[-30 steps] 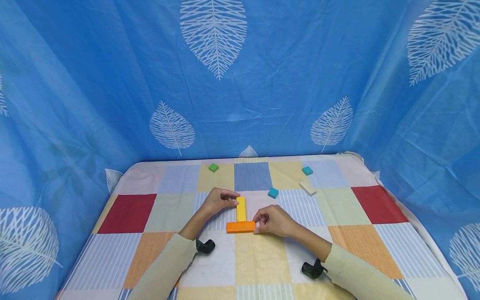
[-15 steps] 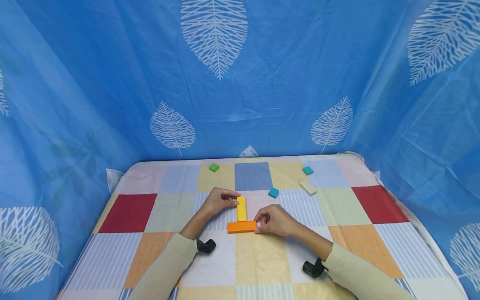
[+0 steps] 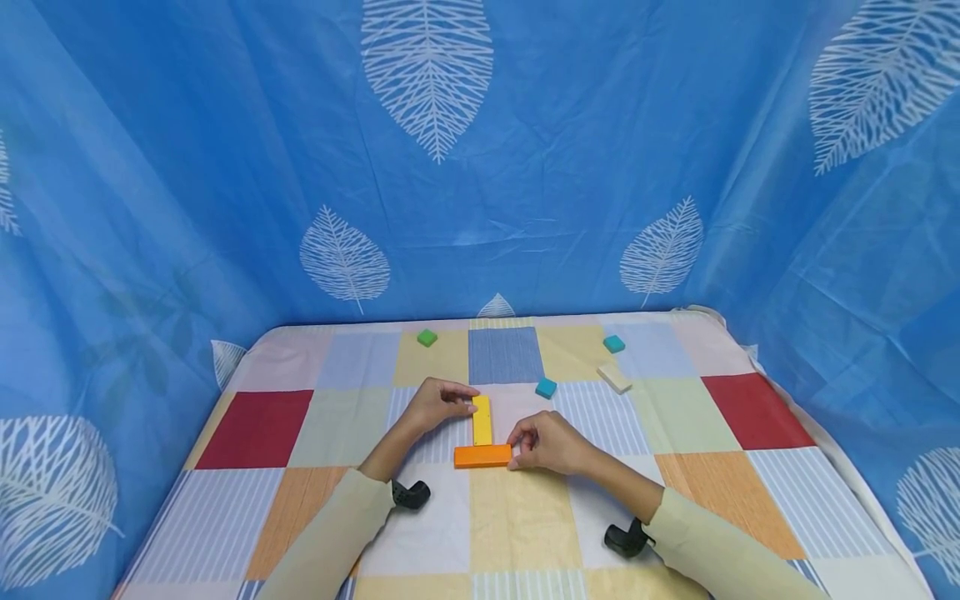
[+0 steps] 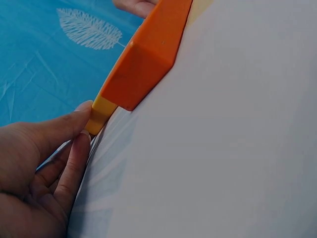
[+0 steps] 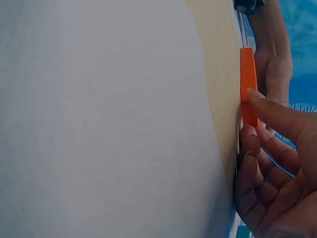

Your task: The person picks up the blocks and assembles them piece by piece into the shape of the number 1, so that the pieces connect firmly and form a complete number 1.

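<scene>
A yellow block (image 3: 482, 421) lies flat on the patchwork cloth, pointing away from me. Against its near end an orange block (image 3: 482, 456) runs crosswise, so the two form an upside-down T. My left hand (image 3: 437, 405) pinches the yellow block near its far end; in the left wrist view the thumb and a finger meet at the yellow block (image 4: 100, 113). My right hand (image 3: 551, 442) holds the right end of the orange block between thumb and fingers. The right wrist view has the thumb on the orange block (image 5: 247, 69), the other fingers curled below.
Beyond the hands lie a green block (image 3: 427, 337), a teal block (image 3: 546, 387), a second teal block (image 3: 613, 343) and a cream block (image 3: 615, 378). Blue leaf-print curtains (image 3: 525, 167) enclose the patchwork-covered table (image 3: 525, 517) at the back and sides.
</scene>
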`<state>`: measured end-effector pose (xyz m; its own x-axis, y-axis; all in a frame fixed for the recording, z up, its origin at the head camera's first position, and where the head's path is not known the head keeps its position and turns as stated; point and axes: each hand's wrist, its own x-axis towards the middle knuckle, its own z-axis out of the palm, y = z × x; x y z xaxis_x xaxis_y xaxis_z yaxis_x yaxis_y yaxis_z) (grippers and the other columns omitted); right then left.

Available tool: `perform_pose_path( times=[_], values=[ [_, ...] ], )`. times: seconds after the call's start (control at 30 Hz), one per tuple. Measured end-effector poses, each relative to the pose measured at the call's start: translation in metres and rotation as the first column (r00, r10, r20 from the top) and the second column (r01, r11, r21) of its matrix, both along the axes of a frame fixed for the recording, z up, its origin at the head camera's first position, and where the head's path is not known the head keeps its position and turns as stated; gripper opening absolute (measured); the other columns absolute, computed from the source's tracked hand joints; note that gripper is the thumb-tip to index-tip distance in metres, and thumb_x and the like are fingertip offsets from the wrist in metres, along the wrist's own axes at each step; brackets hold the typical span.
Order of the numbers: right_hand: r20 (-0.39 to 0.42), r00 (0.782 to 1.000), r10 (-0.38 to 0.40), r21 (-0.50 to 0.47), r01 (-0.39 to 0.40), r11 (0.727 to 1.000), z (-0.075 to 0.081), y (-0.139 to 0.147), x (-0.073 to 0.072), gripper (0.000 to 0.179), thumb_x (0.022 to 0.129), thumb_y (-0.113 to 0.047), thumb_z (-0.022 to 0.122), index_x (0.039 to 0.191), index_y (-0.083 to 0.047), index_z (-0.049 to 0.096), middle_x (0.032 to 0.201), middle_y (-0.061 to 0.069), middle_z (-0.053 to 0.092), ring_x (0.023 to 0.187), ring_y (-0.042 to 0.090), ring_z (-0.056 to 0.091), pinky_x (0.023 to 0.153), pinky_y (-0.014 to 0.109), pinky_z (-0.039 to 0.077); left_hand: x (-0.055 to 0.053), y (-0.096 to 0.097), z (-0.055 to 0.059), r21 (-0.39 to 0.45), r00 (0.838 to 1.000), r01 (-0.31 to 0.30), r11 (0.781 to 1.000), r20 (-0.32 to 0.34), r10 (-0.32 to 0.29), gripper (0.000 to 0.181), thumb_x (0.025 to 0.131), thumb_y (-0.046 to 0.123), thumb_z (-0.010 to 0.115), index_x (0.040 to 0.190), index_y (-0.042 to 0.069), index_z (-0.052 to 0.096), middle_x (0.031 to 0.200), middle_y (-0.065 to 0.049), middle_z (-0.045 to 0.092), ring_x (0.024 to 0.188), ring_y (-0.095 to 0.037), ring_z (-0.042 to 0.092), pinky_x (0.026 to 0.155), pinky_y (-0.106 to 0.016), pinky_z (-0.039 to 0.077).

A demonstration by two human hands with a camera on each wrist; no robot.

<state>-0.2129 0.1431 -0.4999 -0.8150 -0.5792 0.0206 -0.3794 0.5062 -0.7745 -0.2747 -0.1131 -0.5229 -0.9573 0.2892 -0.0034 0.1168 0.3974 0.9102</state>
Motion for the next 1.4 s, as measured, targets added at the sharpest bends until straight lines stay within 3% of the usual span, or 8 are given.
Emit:
perform_pose_path(
  times=[0.23, 0.4, 0.5, 0.7, 0.87, 1.0, 1.23, 1.4],
  values=[
    [0.001, 1.0, 0.003, 0.014, -0.003, 1.0, -0.001, -0.002, 0.0, 0.02, 0.078, -0.018, 0.09, 0.09, -0.012, 0.075, 0.062, -0.009, 0.06, 0.055, 0.001, 0.05, 0.057, 0.02, 0.044, -0.002, -0.004, 0.001, 0.006, 1.0, 0.019, 1.0, -0.01, -0.019, 0.024, 0.087, 0.013, 0.082, 0.111, 0.009, 0.08, 0.097, -0.003, 0.076, 0.076, -0.016, 0.058, 0.07, -0.021, 0.05],
    [-0.011, 1.0, -0.012, 0.032, 0.012, 0.999, -0.001, 0.001, 0.001, 0.021, 0.077, -0.018, 0.091, 0.089, -0.013, 0.074, 0.061, -0.01, 0.058, 0.055, 0.001, 0.049, 0.057, 0.02, 0.043, -0.005, -0.005, 0.002, 0.071, 0.998, 0.059, 0.996, 0.023, -0.061, 0.028, 0.09, 0.015, 0.079, 0.116, 0.004, 0.076, 0.11, -0.01, 0.075, 0.086, -0.018, 0.067, 0.078, -0.025, 0.057],
    [-0.023, 1.0, -0.011, 0.018, 0.011, 1.0, -0.001, 0.002, 0.001, 0.022, 0.076, -0.017, 0.091, 0.089, -0.011, 0.074, 0.061, -0.009, 0.058, 0.054, 0.002, 0.049, 0.056, 0.02, 0.044, -0.004, -0.007, 0.004, 0.086, 0.997, 0.065, 0.994, 0.027, -0.068, 0.03, 0.092, 0.016, 0.077, 0.118, 0.002, 0.075, 0.108, -0.013, 0.075, 0.083, -0.019, 0.069, 0.075, -0.029, 0.059],
    [-0.018, 1.0, 0.004, -0.012, -0.004, 1.0, -0.003, -0.001, 0.0, 0.024, 0.077, -0.018, 0.091, 0.091, -0.008, 0.074, 0.062, -0.008, 0.06, 0.055, 0.002, 0.051, 0.059, 0.021, 0.046, 0.016, -0.021, 0.011, -0.013, 0.998, 0.056, 0.998, -0.017, -0.057, 0.024, 0.091, 0.012, 0.077, 0.115, 0.004, 0.076, 0.098, -0.008, 0.074, 0.069, -0.018, 0.063, 0.066, -0.027, 0.057],
    [-0.021, 1.0, -0.002, -0.018, 0.001, 1.0, -0.005, -0.001, 0.0, 0.024, 0.076, -0.018, 0.091, 0.09, -0.009, 0.074, 0.061, -0.008, 0.06, 0.055, 0.002, 0.051, 0.06, 0.021, 0.046, 0.038, -0.029, 0.017, -0.102, 0.991, 0.111, 0.989, -0.067, -0.119, 0.026, 0.088, 0.014, 0.081, 0.113, 0.007, 0.077, 0.1, -0.004, 0.074, 0.076, -0.016, 0.061, 0.069, -0.023, 0.053],
    [-0.01, 1.0, 0.0, -0.022, 0.0, 1.0, -0.004, 0.001, 0.001, 0.024, 0.076, -0.018, 0.091, 0.09, -0.008, 0.074, 0.062, -0.006, 0.06, 0.055, 0.004, 0.052, 0.06, 0.021, 0.046, 0.053, -0.029, 0.022, -0.12, 0.979, 0.177, 0.977, -0.081, -0.187, 0.031, 0.084, 0.013, 0.084, 0.113, 0.004, 0.077, 0.101, -0.007, 0.074, 0.076, -0.017, 0.062, 0.068, -0.023, 0.053],
    [0.049, 0.999, 0.001, -0.026, 0.0, 1.0, 0.004, 0.008, -0.001, 0.025, 0.078, -0.016, 0.09, 0.095, -0.007, 0.075, 0.066, -0.005, 0.063, 0.057, 0.005, 0.052, 0.057, 0.021, 0.046, 0.062, -0.023, 0.021, -0.141, 0.966, 0.217, 0.966, -0.113, -0.234, 0.033, 0.081, 0.013, 0.087, 0.112, 0.006, 0.077, 0.101, -0.005, 0.073, 0.074, -0.014, 0.062, 0.067, -0.024, 0.053],
    [0.05, 0.997, -0.057, -0.005, 0.058, 0.998, 0.008, 0.024, -0.006, 0.021, 0.082, -0.016, 0.086, 0.099, -0.008, 0.076, 0.069, -0.004, 0.062, 0.052, 0.012, 0.056, 0.051, 0.024, 0.046, 0.064, -0.023, 0.017, -0.134, 0.96, 0.237, 0.962, -0.12, -0.253, 0.033, 0.08, 0.014, 0.088, 0.111, 0.008, 0.078, 0.099, -0.004, 0.072, 0.075, -0.013, 0.06, 0.067, -0.023, 0.051]
  ],
)
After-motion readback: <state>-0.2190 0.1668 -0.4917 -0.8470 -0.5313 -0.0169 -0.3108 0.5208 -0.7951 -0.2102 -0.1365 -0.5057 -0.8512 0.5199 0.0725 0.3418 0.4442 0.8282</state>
